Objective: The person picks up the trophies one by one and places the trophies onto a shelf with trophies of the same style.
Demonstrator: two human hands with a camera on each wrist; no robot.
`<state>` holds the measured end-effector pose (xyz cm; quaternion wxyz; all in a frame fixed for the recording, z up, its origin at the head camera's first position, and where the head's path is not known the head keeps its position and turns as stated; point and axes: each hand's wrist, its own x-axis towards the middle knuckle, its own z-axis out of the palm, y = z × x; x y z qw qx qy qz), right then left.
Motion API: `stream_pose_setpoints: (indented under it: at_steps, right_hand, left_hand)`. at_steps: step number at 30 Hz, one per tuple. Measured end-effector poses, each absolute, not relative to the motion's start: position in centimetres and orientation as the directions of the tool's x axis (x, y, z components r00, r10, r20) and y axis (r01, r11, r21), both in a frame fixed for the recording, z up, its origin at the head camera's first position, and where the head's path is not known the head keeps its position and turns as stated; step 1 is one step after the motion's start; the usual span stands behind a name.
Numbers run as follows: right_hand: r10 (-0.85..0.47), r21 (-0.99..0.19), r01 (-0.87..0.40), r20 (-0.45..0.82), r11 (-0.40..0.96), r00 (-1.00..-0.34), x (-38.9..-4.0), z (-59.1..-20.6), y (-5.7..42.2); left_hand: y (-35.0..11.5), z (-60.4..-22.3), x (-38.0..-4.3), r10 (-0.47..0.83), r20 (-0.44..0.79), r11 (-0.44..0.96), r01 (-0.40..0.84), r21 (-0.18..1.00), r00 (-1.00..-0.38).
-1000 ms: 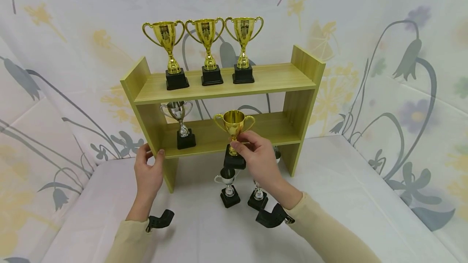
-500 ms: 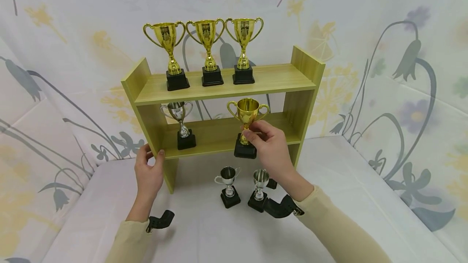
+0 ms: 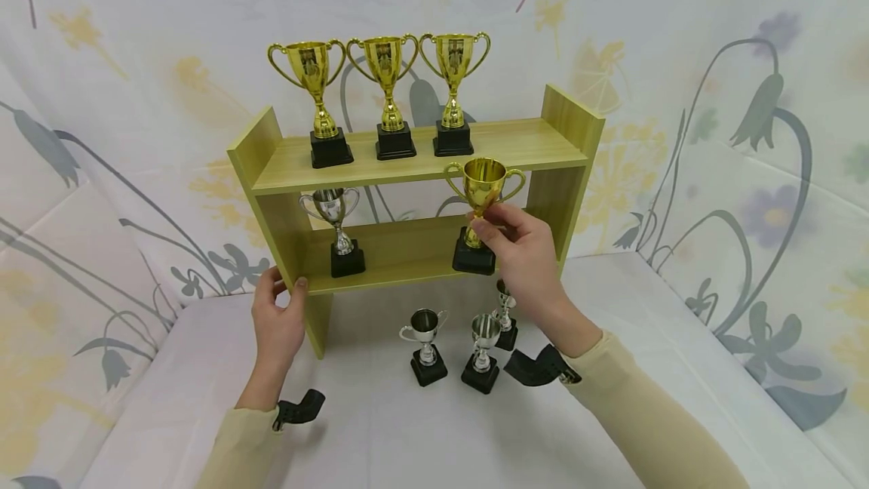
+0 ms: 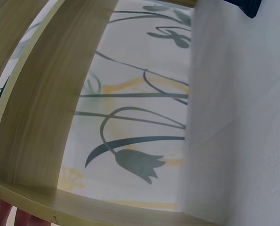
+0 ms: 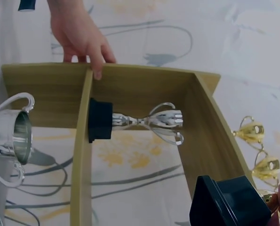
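Observation:
My right hand (image 3: 521, 251) pinches a gold trophy cup (image 3: 483, 186) by its stem, in front of the wooden shelf (image 3: 407, 172). The cup is upright, its black base before the shelf's lower board. In the right wrist view that black base (image 5: 229, 202) fills the lower right corner. My left hand (image 3: 277, 321) grips the shelf's left side panel near the lower board, thumb on the front edge; some fingers are hidden behind the panel. A silver trophy cup (image 3: 337, 229) stands at the left end of the lower board.
Three gold trophy cups, among them the middle one (image 3: 385, 89), stand on the top board. On the white tabletop (image 3: 380, 436), three silver trophies, one of them in front (image 3: 426, 345), stand below and before the shelf. A patterned cloth (image 3: 720, 172) hangs behind.
The right hand has carried the gold trophy cup up and to the right, uncovering the silver trophies below. The left hand keeps its place on the shelf's side panel.

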<state>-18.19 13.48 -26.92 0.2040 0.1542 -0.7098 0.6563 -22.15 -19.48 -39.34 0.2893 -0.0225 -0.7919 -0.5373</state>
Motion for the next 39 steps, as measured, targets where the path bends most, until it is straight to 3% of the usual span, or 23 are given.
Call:
stream_pose_setpoints:
  at_steps: [28,39]
  right_hand:
    - [0.174,-0.796,-0.585,0.605,0.156,-0.777,-19.2,-22.8,17.5]
    - [0.206,-0.789,-0.610,0.610,0.070,-0.765,-19.8,-20.2,19.5]
  left_hand:
    - [-19.5,-39.5,-22.2,-0.272,0.508,0.451,0.358,0.818,-0.817]
    - [-19.4,-39.4,-22.2,-0.277,0.504,0.448,0.354,0.821,-0.818]
